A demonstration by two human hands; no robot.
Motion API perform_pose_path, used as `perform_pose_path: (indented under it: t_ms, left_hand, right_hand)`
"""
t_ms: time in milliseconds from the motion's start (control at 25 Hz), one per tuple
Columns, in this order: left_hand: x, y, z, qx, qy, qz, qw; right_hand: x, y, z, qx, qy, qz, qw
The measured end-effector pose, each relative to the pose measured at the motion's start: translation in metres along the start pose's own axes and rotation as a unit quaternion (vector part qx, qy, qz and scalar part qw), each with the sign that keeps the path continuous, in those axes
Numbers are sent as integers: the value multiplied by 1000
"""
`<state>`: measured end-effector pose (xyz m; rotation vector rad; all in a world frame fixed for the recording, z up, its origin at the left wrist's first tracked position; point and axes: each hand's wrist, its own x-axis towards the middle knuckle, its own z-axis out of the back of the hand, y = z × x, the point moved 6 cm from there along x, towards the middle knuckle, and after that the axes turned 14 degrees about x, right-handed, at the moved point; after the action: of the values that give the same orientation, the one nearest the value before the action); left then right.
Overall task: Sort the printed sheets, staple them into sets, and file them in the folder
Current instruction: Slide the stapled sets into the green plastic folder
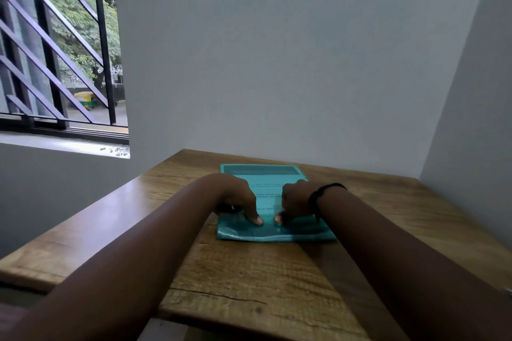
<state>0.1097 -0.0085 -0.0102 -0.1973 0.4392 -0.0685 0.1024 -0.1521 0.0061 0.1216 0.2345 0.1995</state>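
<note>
Folder, teal plastic, flat on wooden table, printed lines showing through unreadably; left hand and right hand, fingers curled, thumbs pressing its near edge, holding nothing.

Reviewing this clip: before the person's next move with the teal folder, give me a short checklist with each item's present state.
1. Translucent teal plastic folder lies flat on the wooden table: ok.
2. Both hands on the folder: ok; left hand and right hand both rest on it, thumbs pressing near its front edge.
3. Printed sheets inside the folder: cannot tell; faint text lines show through the cover.
4. Sheets stapled into sets: cannot tell.
5. Stapler within reach: not ok; none in view.
6. Folder closed: cannot tell; the front edge looks slightly bulged.
</note>
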Motion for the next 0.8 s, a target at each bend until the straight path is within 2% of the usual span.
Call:
perform_pose_path:
  t_ms: [120,200,320,440,560,640,720,800]
  left_hand:
    - [-19,-6,-2,176,-146,22,973]
    - [-33,-11,-19,227,-222,8,948]
    - [-53,-10,-50,178,-200,-70,961]
    - [-76,-13,-56,181,-165,-51,968]
    - [-101,-30,-57,254,-156,-26,954]
    - [-118,-38,-52,231,-168,-63,956]
    - [-128,-34,-44,120,-175,-136,968]
    - [-129,-12,-37,73,-193,-151,967]
  right_hand:
    - [-30,0,-24,52,-100,35,993]
    - [-52,-7,-38,97,-168,59,979]
    - [-76,-26,-42,95,-193,1,977]
    - [-98,-23,-54,106,-191,-24,975]
    - [-114,-18,-65,108,-216,-63,968]
    - [-118,-18,-61,135,-216,-93,963]
    - [-124,-15,-53,184,-177,-89,963]
    - [-128,-10,-50,223,-94,-47,969]
